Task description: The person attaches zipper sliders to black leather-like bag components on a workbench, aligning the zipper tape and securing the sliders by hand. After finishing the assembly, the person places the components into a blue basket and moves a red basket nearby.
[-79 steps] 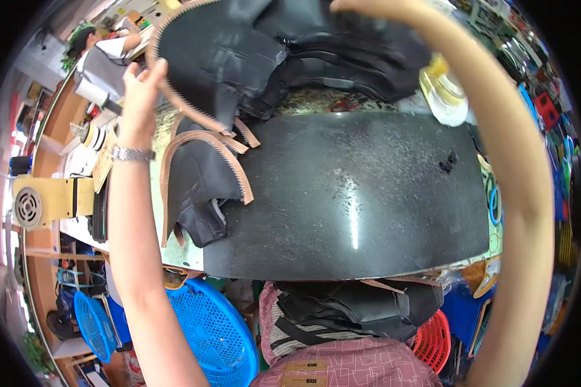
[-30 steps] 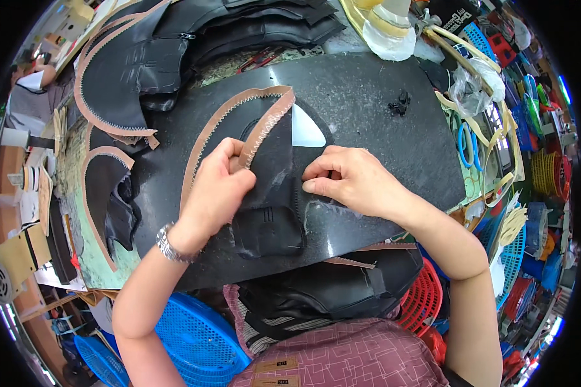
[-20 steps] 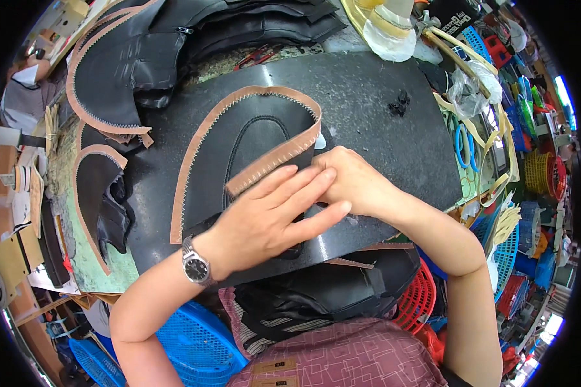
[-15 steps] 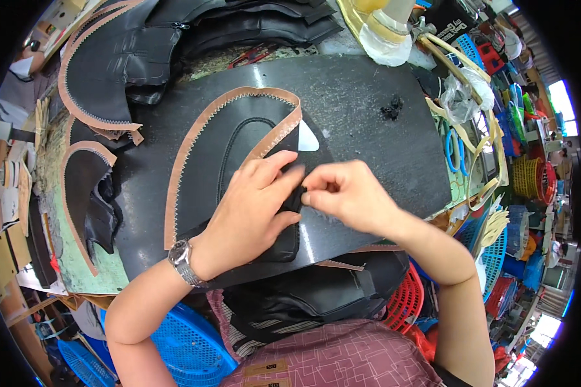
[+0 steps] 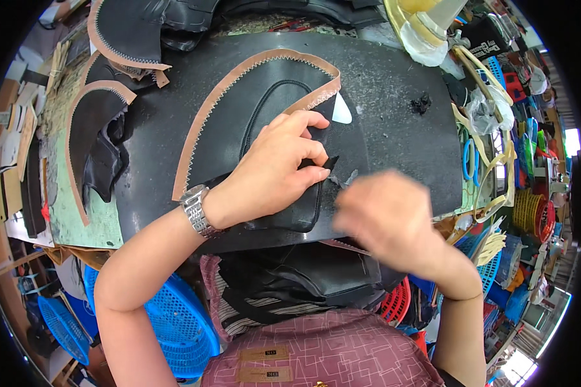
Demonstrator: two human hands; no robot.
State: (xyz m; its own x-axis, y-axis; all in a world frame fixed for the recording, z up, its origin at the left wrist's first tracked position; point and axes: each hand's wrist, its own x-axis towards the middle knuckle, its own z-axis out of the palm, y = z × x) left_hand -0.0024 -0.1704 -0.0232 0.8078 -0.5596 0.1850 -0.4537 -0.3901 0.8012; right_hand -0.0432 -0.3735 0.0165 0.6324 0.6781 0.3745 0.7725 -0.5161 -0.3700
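Brown-edged black piece (image 5: 268, 106) | left hand (image 5: 271, 161) holds it | apron labels (image 5: 265, 353) lettered

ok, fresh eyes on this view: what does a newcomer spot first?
The black piece edged in tan with zigzag stitching, mid-picture on the dark board, with the left hand on it. Next, the motion-blurred right hand just to its right. Then two bright spots: a white wedge by the piece's upper right corner, and a blue mesh basket at lower left.
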